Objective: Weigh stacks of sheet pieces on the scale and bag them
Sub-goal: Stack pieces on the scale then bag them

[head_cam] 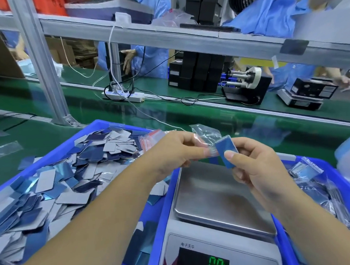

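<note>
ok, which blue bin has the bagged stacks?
The blue bin on the right, beside the scale; its pieces sit in clear bags. The left bin holds loose, unbagged sheet pieces.

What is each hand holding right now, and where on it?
The right hand pinches a blue stack of sheet pieces at its lower end. The left hand pinches the small clear bag at its mouth.

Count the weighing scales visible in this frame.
2: the white digital scale with steel pan under the hands, and a second grey scale carrying a black box across the green conveyor, far right. Others may be hidden.
</note>
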The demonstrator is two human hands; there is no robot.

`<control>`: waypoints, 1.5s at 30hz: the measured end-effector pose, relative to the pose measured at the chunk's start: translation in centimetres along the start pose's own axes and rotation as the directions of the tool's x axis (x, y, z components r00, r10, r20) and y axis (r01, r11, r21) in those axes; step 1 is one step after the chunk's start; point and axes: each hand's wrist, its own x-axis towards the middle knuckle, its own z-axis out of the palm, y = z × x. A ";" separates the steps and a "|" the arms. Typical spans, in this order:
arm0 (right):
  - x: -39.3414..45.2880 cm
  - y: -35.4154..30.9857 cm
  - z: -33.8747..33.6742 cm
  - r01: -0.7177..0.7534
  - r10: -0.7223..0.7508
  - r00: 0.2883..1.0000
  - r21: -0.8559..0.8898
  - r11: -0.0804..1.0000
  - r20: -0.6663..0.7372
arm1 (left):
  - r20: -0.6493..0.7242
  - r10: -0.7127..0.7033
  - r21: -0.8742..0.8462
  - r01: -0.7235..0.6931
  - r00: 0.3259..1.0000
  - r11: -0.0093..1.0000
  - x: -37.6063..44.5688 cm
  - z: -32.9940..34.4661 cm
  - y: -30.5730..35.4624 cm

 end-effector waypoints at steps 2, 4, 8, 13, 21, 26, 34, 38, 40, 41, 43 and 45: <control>-0.1 -0.1 0.0 0.022 -0.022 1.000 -0.029 0.999 0.002 | -0.024 -0.001 0.039 0.001 1.000 0.999 0.2 0.3 -0.3; -0.2 -0.2 0.1 0.043 -0.043 0.999 -0.041 0.998 0.003 | 0.034 -0.026 0.014 0.025 0.999 1.000 0.0 0.0 -0.3; -0.2 -0.1 0.3 0.062 -0.062 0.998 -0.047 0.997 0.016 | 0.108 -0.028 0.020 0.026 0.994 0.999 -0.2 0.1 -0.3; -0.2 -0.2 0.0 0.073 -0.068 0.996 -0.109 0.991 0.053 | 0.122 -0.012 0.038 0.007 0.992 0.999 -0.3 0.2 -0.1; 0.3 0.3 -1.0 0.111 -0.105 0.994 -0.391 0.914 0.035 | -0.034 -0.050 0.131 0.054 0.998 0.990 0.3 -0.7 -0.6; 0.2 0.3 -1.1 0.198 -0.132 0.980 -0.713 0.672 0.149 | -0.141 -0.017 0.027 0.021 0.990 0.999 0.6 -1.2 -0.4; 0.0 0.8 -1.0 0.256 0.034 0.947 -0.814 0.521 0.319 | -0.024 -0.086 -0.021 0.085 0.996 0.996 0.5 -0.7 -0.8; 0.0 0.8 -1.0 0.260 0.041 0.945 -0.818 0.514 0.326 | -0.023 -0.088 0.045 0.089 0.996 0.995 0.4 -0.7 -0.6; 0.0 0.8 -1.0 0.259 0.042 0.945 -0.821 0.510 0.324 | -0.030 -0.068 0.053 0.070 0.997 0.996 0.4 -0.5 -0.7; 0.0 0.8 -1.0 0.261 0.043 0.944 -0.822 0.506 0.326 | -0.047 -0.053 0.046 0.055 0.997 0.997 0.4 -0.5 -0.6; 0.0 0.8 -1.0 0.265 0.049 0.942 -0.825 0.499 0.332 | -0.105 -0.038 0.043 0.042 0.994 0.998 0.4 -0.4 -0.6; 0.0 0.8 -1.0 0.265 0.052 0.942 -0.825 0.499 0.333 | -0.142 -0.047 0.029 0.051 0.989 0.998 0.6 -0.3 -0.7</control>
